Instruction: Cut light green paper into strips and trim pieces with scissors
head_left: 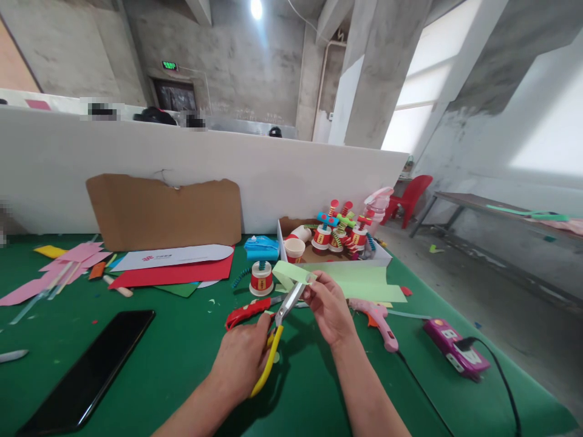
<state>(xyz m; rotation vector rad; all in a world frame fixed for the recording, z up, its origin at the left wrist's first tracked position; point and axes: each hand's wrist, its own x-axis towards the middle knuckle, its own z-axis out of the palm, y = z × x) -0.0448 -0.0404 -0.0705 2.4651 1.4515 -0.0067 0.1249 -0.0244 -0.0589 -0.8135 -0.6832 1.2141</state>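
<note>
My left hand (241, 358) is closed around the yellow handles of a pair of scissors (288, 306), whose blades point up and to the right. The blades meet a curled strip of light green paper (291, 273). Pinched in the fingers of my right hand (330, 306) is the end of that strip, close to the blade tips. Just beyond my left hand lies a red utility knife (248, 312). A red and white paper cup (262, 279) with a teal coil stands upside down behind the scissors. Flat behind my right hand is a light green sheet (364, 280).
At right lie a pink glue gun (376, 318) and a purple power strip (458, 349) with cords. A white box (337, 264) holds several cup figures (337, 233). A black phone (91, 370) and pink paper (77, 261) lie left. Cardboard (164, 212) leans on the white partition (255, 182).
</note>
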